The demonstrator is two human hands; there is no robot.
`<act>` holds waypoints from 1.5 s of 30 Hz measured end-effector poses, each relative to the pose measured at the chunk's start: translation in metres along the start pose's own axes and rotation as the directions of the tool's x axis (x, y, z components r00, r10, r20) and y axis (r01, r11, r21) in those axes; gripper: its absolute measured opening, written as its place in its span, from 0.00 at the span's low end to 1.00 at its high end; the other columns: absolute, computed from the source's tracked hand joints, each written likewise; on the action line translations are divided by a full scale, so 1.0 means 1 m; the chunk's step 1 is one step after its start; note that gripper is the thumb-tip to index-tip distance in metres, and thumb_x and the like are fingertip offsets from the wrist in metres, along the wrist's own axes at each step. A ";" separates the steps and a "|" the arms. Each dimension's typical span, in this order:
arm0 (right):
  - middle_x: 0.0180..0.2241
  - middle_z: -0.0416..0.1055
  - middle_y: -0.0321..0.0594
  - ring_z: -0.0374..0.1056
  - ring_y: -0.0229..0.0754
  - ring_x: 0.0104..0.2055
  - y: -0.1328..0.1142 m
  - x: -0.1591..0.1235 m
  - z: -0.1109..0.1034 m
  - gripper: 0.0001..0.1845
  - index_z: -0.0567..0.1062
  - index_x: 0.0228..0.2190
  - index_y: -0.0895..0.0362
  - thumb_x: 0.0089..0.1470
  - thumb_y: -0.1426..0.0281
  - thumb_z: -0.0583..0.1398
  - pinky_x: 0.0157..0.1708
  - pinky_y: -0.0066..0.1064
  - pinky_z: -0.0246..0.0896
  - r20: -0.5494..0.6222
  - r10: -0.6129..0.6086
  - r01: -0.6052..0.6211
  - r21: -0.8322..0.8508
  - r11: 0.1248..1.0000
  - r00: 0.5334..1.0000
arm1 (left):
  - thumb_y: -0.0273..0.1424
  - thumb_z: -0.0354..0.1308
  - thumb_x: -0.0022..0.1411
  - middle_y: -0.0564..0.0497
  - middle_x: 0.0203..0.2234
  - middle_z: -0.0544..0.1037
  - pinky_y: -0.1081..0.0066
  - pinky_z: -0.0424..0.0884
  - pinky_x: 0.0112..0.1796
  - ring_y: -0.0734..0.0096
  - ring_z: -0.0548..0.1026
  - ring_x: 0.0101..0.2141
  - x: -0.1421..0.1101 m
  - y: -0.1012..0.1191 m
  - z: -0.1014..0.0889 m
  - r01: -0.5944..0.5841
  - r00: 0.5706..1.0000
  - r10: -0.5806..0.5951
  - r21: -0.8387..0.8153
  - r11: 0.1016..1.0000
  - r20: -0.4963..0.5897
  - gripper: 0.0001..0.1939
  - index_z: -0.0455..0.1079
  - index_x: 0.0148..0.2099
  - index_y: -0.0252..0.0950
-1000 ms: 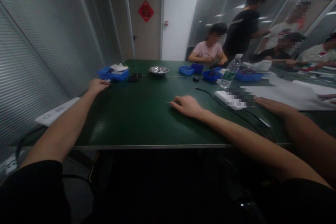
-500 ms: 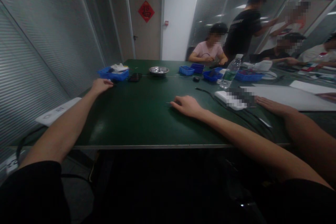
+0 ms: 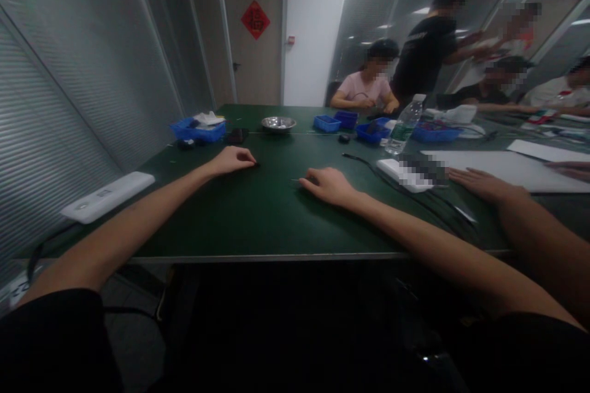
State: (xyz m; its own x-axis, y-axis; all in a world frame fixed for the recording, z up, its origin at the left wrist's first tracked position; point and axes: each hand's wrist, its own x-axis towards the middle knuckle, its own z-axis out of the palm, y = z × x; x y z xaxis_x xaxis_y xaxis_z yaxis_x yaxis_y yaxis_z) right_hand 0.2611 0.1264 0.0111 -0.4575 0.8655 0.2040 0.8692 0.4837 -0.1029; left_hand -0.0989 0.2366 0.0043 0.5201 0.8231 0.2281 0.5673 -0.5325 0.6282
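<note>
My left hand [image 3: 232,161] is above the green table [image 3: 207,221], left of the middle. Its thumb and fingers pinch a small dark piece [image 3: 257,164], too small to name. To the right, my right hand [image 3: 330,185] rests on the table with its fingers curled. A thin, needle-like metal tip [image 3: 295,180] sticks out leftward from that hand; the rest of it is hidden. Beyond the hands stands a shiny metal bowl [image 3: 278,125] with small things in it. A blue tray [image 3: 207,133] with white tissue lies behind my left hand.
A white power strip [image 3: 108,196] lies by the left edge. Behind the left hand is a dark phone [image 3: 238,135]. Rightward are blue trays [image 3: 327,123], a plastic bottle [image 3: 405,126], a white box [image 3: 396,175] and a cable. A co-worker's arm [image 3: 511,196] reaches in at right; other people sit beyond.
My left hand has moved right from beside the blue tray toward the table's middle, with the small dark piece in its fingertips. My right hand has stayed in place.
</note>
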 end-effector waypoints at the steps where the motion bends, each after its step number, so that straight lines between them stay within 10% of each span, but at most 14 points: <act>1: 0.33 0.77 0.42 0.70 0.43 0.33 0.000 0.000 0.000 0.26 0.77 0.42 0.54 0.69 0.49 0.50 0.30 0.31 0.53 0.000 -0.003 0.003 0.003 1.000 1.000 | 0.41 0.66 0.61 0.45 0.45 0.83 0.61 0.71 0.51 0.60 0.79 0.46 0.000 0.012 0.008 -0.037 0.997 0.040 -0.046 0.998 0.062 0.17 0.81 0.47 0.37; 8: 0.35 0.78 0.43 0.70 0.43 0.33 0.000 0.000 0.000 0.25 0.77 0.41 0.54 0.69 0.48 0.51 0.31 0.31 0.53 -0.021 -0.018 0.018 0.004 1.000 1.000 | 0.40 0.67 0.62 0.44 0.47 0.82 0.64 0.71 0.50 0.62 0.79 0.47 -0.003 0.058 0.044 -0.130 0.948 0.199 -0.269 0.954 0.247 0.17 0.81 0.49 0.36; 45: 0.38 0.77 0.42 0.70 0.42 0.35 -0.007 -0.006 0.002 0.20 0.74 0.43 0.55 0.69 0.52 0.54 0.34 0.32 0.54 -0.083 -0.281 0.287 0.075 0.955 0.956 | 0.41 0.68 0.62 0.45 0.46 0.83 0.64 0.71 0.50 0.62 0.79 0.47 -0.010 0.069 0.053 -0.130 0.950 0.196 -0.260 0.957 0.245 0.18 0.82 0.51 0.40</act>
State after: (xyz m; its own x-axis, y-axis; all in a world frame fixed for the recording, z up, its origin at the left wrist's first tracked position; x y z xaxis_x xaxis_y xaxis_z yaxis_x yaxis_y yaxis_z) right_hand 0.2573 0.1176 0.0086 -0.6659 0.6808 0.3051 0.6845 0.7202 -0.1131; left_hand -0.0306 0.1812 0.0061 0.7614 0.6289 0.1571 0.3093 -0.5655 0.7645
